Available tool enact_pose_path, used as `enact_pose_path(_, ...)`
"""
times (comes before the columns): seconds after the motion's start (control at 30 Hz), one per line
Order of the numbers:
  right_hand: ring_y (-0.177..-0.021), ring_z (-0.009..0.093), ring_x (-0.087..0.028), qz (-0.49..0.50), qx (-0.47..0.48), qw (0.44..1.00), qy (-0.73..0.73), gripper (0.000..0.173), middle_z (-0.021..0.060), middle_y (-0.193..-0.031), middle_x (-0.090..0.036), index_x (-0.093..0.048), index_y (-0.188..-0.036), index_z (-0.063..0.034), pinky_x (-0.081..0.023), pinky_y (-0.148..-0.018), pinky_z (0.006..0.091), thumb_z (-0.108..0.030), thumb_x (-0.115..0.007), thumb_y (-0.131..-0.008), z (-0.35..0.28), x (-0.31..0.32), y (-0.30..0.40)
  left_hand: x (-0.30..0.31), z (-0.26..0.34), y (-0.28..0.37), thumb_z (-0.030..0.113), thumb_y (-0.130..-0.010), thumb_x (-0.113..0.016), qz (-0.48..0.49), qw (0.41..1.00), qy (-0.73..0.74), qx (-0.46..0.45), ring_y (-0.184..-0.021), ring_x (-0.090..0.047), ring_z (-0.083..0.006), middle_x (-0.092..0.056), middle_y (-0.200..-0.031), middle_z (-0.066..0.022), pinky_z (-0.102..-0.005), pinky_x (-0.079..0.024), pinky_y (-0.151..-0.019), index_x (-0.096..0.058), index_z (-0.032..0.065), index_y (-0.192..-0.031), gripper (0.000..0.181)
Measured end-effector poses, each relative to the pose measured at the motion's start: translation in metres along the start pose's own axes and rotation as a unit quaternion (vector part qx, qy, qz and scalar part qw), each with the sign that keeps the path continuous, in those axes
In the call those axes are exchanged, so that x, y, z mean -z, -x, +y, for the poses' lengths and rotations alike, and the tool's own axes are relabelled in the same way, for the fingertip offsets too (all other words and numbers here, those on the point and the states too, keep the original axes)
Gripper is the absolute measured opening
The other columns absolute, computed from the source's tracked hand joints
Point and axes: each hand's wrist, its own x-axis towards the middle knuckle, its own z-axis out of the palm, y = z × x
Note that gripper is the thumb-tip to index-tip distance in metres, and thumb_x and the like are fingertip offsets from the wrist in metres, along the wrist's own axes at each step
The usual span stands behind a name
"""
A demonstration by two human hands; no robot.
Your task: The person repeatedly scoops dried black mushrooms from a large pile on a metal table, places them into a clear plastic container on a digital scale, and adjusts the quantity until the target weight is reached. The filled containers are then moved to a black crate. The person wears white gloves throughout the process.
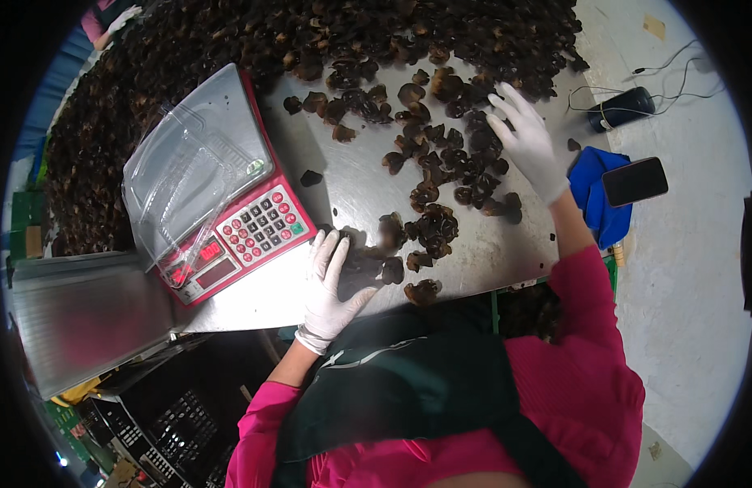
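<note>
Dark brown, curled pieces of what looks like wood ear mushroom (434,165) lie scattered over a steel tabletop (363,177). My left hand (330,287), in a white glove, is at the near edge with fingers and thumb spread. Beside its thumb are several mushroom pieces (391,268), some blurred. My right hand (525,137), also gloved, reaches over the right side of the scatter, fingers apart and nothing visibly held. Left of the scatter stands a red electronic scale (257,235) with lit red digits. A clear plastic clamshell container (199,165) lies open on its steel pan.
A large mushroom heap (376,30) spans the back and left. At right are a blue cloth (595,189), a phone (635,182) and a dark cylinder (623,110) with a cable. Stacked clear plastic (95,323) sits lower left. Another person's gloved hand (124,18) shows far left.
</note>
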Motion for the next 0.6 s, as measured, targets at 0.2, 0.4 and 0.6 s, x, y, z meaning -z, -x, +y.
enact_pose_path(0.2, -0.147, 0.036, -0.016, -0.076, -0.038, 0.99, 0.11, 0.067, 0.0112, -0.158, -0.025, -0.038, -0.148, -0.0231, -0.009, -0.116, 0.0583, -0.064, -0.03, -0.096, -0.043, -0.056, -0.05, 0.001, 0.002, -0.001, 0.017, -0.064, -0.087, 0.011, 1.0, 0.024, -0.003, -0.14, -0.029, -0.0429, -0.04, -0.145, -0.0185, -0.0489, -0.029, -0.113, -0.042, 0.0056, -0.142, 0.091)
enact_pose_path(0.4, -0.147, 0.029, -0.02, -0.25, 0.215, 0.943, 0.043, 0.064, 0.009, -0.157, -0.028, -0.043, -0.145, -0.0202, -0.004, -0.117, 0.0597, -0.06, -0.035, -0.096, -0.118, -0.031, 0.047, 0.0, -0.003, 0.003, 0.025, -0.066, -0.085, 0.004, 1.0, -0.005, -0.006, -0.139, -0.031, -0.0423, -0.041, -0.146, -0.0179, -0.0498, -0.029, -0.113, -0.041, 0.0056, -0.143, 0.09)
enact_pose_path(0.6, -0.126, 0.025, -0.053, -0.213, 0.169, 0.914, -0.301, 0.034, 0.0083, -0.128, -0.063, -0.067, -0.12, -0.0105, -0.032, -0.112, 0.0436, -0.022, -0.067, -0.087, -0.124, -0.01, 0.045, 0.004, -0.003, 0.005, 0.029, -0.067, -0.084, -0.016, 1.0, -0.022, -0.008, -0.139, -0.031, -0.0433, -0.041, -0.145, -0.0183, -0.0503, -0.029, -0.113, -0.041, 0.0051, -0.143, 0.09)
